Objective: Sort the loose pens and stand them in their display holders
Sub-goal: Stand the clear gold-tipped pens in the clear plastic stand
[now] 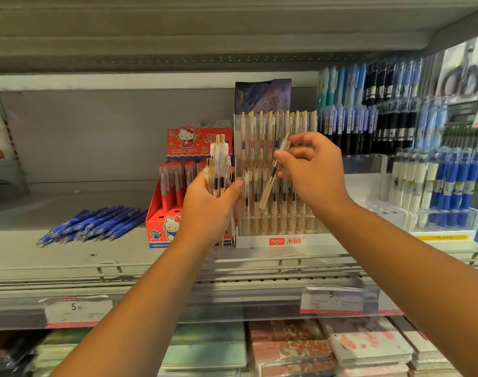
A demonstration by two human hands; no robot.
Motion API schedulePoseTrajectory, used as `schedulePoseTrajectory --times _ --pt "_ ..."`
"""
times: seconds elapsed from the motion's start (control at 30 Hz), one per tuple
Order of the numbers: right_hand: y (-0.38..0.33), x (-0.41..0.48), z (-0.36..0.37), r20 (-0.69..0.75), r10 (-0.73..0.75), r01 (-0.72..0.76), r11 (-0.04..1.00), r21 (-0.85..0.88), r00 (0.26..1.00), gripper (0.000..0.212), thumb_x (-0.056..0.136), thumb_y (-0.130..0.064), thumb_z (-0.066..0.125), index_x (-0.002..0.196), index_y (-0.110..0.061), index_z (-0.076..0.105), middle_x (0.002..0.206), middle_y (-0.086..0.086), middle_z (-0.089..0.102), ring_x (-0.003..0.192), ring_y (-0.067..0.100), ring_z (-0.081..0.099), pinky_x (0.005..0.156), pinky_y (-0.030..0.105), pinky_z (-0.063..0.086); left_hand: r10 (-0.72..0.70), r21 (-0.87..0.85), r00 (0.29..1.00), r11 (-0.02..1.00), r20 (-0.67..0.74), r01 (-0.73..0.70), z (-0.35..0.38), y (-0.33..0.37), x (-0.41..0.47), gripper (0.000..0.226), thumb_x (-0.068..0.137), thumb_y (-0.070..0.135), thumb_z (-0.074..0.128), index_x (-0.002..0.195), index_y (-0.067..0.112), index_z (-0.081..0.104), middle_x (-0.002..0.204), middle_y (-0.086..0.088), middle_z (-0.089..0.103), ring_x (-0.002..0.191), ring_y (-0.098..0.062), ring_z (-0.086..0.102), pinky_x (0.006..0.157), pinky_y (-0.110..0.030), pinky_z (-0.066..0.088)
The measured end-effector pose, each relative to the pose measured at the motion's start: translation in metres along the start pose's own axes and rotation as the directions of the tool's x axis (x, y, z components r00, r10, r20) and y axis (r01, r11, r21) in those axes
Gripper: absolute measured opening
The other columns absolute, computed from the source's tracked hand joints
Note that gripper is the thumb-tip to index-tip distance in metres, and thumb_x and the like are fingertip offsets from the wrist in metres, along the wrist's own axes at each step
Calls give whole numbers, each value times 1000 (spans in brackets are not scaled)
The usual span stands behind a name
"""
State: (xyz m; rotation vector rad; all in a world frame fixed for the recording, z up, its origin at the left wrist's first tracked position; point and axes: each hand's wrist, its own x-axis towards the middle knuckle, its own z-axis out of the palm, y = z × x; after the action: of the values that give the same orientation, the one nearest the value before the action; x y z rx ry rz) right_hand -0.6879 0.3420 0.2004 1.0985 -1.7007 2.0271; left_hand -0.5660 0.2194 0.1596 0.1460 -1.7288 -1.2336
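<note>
- The clear holder (284, 240) stands on the shelf (69, 254). It has a white base with a red "hesu" label, and its tiered rows are packed with upright white-and-gold pens.
- The right hand (311, 170) is in front of the holder's upper rows, pinching a single pen (270, 183) between thumb and curled fingers.
- That single pen is tilted, with its gold tip pointing down and left over the holder's lower rows. Whether the tip touches a slot cannot be told.
- The left hand (208, 205) is just left of the holder, its fingers wrapped round a bundle of pens (219, 170). The bundle is held upright, clips on top, with gold tips poking out below the hand.
- A red cartoon box (161, 216) sits touching or just beside the holder's left side, partly behind the left hand. It holds red-capped pens.
- Loose blue pens (96, 223) lie in a flat heap on the shelf, well to the left of the holder, beyond the red box.
- To the right of the holder, a clear stand (447, 227) carries white and blue pens.
- Above that, right of the holder, hang packaged pens (382, 104).
- Below the holder, price tags (77, 308) line the shelf edge, and notebooks (287, 346) lie stacked underneath.
</note>
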Motion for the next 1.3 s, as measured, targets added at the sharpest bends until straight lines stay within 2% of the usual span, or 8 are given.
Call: schedulePoseTrajectory --times 0.23,0.33,0.57,0.77,0.9,0.97,1.1,1.3 --pt "9 -1 12 63 -74 83 985 -150 995 27 86 -17 74 109 -18 59 91 -2 66 84 13 68 72 36 62 -12 -8 1000 1000 -5 12 0 -3 3 22 92 29 68 108 38 56 98 6 74 93 -10 71 83 -37 59" --pt "15 -2 15 96 -79 99 969 -225 992 28 86 -19 75 108 -21 58 91 -7 64 84 10 67 75 36 61 -14 -13 1000 1000 -5 14 0 -4 3 17 91 29 69 100 40 57 90 11 74 86 -9 72 71 -30 60" --pt "23 -5 20 210 -60 119 952 -283 976 25 81 -20 79 100 -25 62 87 -7 64 74 13 67 71 37 61 -13 -25 1000 1000 -8 12 0 2 1 21 88 32 72 98 44 58 93 33 68 88 10 66 65 -12 52" --pt "31 -6 19 229 -19 82 959 -270 973 23 79 -13 80 93 -19 62 78 1 64 70 18 69 59 32 61 -22 5 1000 1000 14 22 1 4 -1 20 88 30 72 95 44 59 90 30 69 84 6 67 70 -22 54" --pt "32 -6 17 229 -73 152 924 -350 971 23 80 -20 80 96 -20 64 79 -5 65 72 8 65 69 28 58 -49 -36 999 998 21 50 2 5 -3 19 88 21 73 93 35 60 75 9 72 60 -7 69 48 -23 55" --pt "30 -6 14 236 -75 158 921 -356 969 22 81 -20 79 97 -22 63 79 -6 65 72 6 64 70 26 56 -55 -41 998 998 24 56 2 7 -4 18 89 18 72 94 31 60 69 3 71 54 -12 66 45 -26 54" --pt "27 -9 8 258 -63 157 920 -359 964 23 86 -22 74 108 -26 68 78 -9 67 65 5 65 68 30 59 -59 -60 997 996 40 62 2 7 -4 16 90 18 71 95 29 61 71 -2 72 55 -17 66 47 -30 56" --pt "19 -13 1 209 -55 117 947 -299 976 26 92 -18 66 118 -23 66 85 -4 68 74 12 68 71 35 61 -59 -55 998 997 37 61 2 6 -4 16 91 19 71 96 31 61 74 -2 72 55 -17 67 47 -28 55"
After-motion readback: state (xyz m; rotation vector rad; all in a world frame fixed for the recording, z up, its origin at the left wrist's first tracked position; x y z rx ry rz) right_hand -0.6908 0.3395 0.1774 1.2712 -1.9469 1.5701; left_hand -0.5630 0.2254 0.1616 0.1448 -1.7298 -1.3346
